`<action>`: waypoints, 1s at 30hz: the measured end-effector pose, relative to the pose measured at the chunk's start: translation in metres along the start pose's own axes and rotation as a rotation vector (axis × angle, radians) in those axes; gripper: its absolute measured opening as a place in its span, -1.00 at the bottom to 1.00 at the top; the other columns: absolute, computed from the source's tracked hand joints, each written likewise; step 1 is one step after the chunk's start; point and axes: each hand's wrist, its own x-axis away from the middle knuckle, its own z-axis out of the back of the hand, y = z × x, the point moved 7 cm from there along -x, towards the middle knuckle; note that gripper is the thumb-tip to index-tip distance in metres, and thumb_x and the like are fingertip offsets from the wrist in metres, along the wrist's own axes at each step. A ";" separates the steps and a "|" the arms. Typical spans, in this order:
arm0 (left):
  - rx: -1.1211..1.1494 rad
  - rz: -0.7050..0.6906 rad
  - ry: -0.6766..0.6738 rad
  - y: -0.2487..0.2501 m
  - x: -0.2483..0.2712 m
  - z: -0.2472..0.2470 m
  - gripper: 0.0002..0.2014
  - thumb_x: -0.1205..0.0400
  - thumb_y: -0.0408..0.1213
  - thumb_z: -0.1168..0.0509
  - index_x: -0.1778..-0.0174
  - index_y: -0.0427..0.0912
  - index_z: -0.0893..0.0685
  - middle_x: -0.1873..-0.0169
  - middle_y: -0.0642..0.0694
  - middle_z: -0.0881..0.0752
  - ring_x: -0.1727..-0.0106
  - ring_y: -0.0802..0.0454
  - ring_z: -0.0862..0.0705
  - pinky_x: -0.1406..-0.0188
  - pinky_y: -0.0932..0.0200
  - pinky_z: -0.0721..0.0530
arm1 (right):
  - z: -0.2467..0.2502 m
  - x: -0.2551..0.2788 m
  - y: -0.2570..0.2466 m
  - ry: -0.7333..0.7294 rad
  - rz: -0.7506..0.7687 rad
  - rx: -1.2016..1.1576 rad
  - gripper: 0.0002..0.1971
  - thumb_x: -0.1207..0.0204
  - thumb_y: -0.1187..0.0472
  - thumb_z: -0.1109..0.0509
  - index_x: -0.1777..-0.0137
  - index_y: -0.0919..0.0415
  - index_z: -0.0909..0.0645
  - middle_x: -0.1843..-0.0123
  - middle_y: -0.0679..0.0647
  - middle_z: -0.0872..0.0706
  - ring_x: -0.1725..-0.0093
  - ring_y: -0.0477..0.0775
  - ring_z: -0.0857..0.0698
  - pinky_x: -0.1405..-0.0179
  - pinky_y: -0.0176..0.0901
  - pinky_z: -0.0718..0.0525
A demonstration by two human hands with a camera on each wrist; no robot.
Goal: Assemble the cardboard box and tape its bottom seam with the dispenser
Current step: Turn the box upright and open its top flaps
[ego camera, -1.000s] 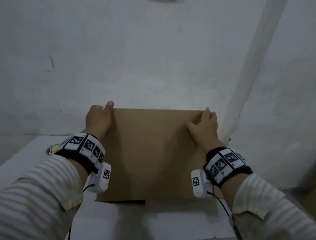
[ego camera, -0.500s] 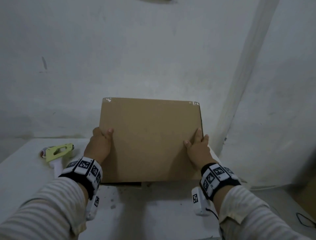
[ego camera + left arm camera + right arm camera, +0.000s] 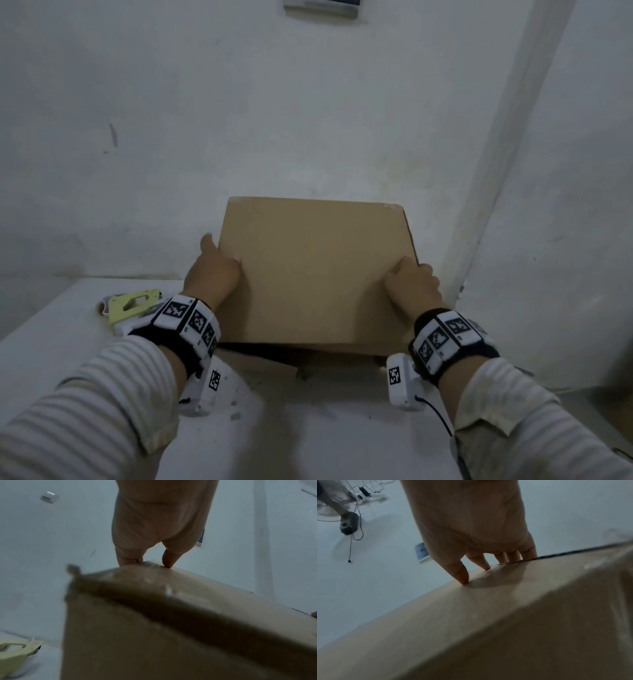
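A plain brown cardboard box [image 3: 315,274] stands on the white table [image 3: 308,428], its broad face toward me and a loose flap [image 3: 260,363] showing under its near bottom edge. My left hand [image 3: 214,270] grips the box's left edge, thumb on the near face and fingers round the side. My right hand [image 3: 412,282] grips the right edge the same way. In the left wrist view the fingertips [image 3: 130,559] pinch a taped corner of the box [image 3: 154,628]. In the right wrist view the thumb [image 3: 462,574] presses the box [image 3: 488,628]. The yellow-green tape dispenser [image 3: 132,303] lies on the table to the left, untouched.
A white wall rises close behind the box, with a pillar [image 3: 496,171] at the right. The table's right edge runs just beyond my right wrist. A standing fan [image 3: 337,507] and its cord show in the right wrist view.
Both hands slid from the box's top corners down to the middle of its side edges. The box's face now leans back, away from me.
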 end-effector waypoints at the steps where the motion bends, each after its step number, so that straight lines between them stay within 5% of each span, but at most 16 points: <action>1: 0.018 -0.010 0.007 0.001 -0.002 0.001 -0.38 -0.69 -0.25 -0.13 -0.65 -0.15 -0.04 -0.49 -0.34 -0.43 -0.43 -0.32 -0.48 -0.33 -0.09 -0.47 | 0.001 -0.002 -0.002 -0.006 -0.003 0.015 -0.62 -0.59 0.15 -0.07 -0.37 0.26 -0.39 -0.43 0.29 -0.35 -0.39 0.39 -0.37 -0.40 0.23 -0.36; 5: 0.046 -0.042 -0.017 -0.001 -0.006 -0.004 -0.55 -0.66 -0.37 -0.12 -0.51 -0.20 -0.36 -0.48 -0.26 -0.45 -0.43 -0.25 -0.47 -0.33 -0.02 -0.47 | -0.005 -0.004 -0.005 -0.055 0.025 0.045 -0.57 -0.58 0.07 -0.08 -0.38 0.24 -0.40 -0.55 0.26 -0.21 -0.46 0.41 -0.29 -0.47 0.29 -0.31; 9: 0.067 -0.016 -0.112 -0.017 0.001 -0.018 -0.47 -0.71 -0.15 -0.07 -0.64 -0.04 -0.16 -0.57 -0.15 -0.34 -0.47 -0.24 -0.44 -0.36 -0.08 -0.49 | -0.014 -0.003 0.006 -0.060 0.006 0.096 -0.41 -0.57 -0.24 -0.12 -0.45 0.14 -0.34 -0.47 0.30 -0.30 -0.39 0.43 -0.41 -0.39 0.25 -0.42; 12: 0.035 -0.033 -0.106 -0.019 0.005 -0.018 -0.45 -0.73 -0.07 -0.02 -0.65 -0.05 -0.11 -0.60 -0.13 -0.32 -0.52 -0.22 -0.41 -0.40 -0.07 -0.42 | -0.015 -0.004 0.003 0.021 0.049 0.161 -0.44 -0.59 -0.25 -0.08 -0.41 0.15 -0.37 -0.36 0.28 -0.40 -0.32 0.40 -0.48 -0.33 0.22 -0.46; 19: -0.029 -0.035 -0.080 -0.004 0.000 -0.013 -0.52 -0.69 -0.17 -0.13 -0.53 -0.22 -0.36 -0.50 -0.23 -0.43 -0.46 -0.23 -0.44 -0.39 -0.01 -0.43 | -0.015 -0.019 -0.015 0.035 0.111 0.276 -0.49 -0.61 -0.14 0.00 -0.28 0.20 -0.55 -0.36 0.26 -0.52 -0.35 0.36 -0.47 -0.41 0.26 -0.30; 27: 0.100 -0.022 -0.271 -0.019 0.011 -0.030 -0.28 -0.68 0.00 -0.18 -0.69 -0.10 -0.02 -0.66 -0.11 -0.17 -0.61 -0.15 -0.26 -0.49 -0.05 -0.34 | -0.075 0.011 -0.076 0.038 0.470 0.282 -0.46 -0.68 -0.09 0.09 -0.46 0.21 -0.44 -0.51 0.20 -0.46 -0.49 0.26 -0.38 -0.52 0.20 -0.26; 30: 0.187 -0.012 -0.342 -0.026 0.016 -0.028 -0.24 -0.68 -0.05 -0.21 -0.69 -0.11 0.07 -0.66 -0.05 -0.14 -0.62 -0.09 -0.24 -0.38 0.10 -0.33 | -0.091 0.028 -0.100 0.055 0.560 0.281 -0.47 -0.69 -0.06 0.08 -0.48 0.23 -0.42 -0.54 0.19 -0.43 -0.52 0.26 -0.34 -0.54 0.19 -0.24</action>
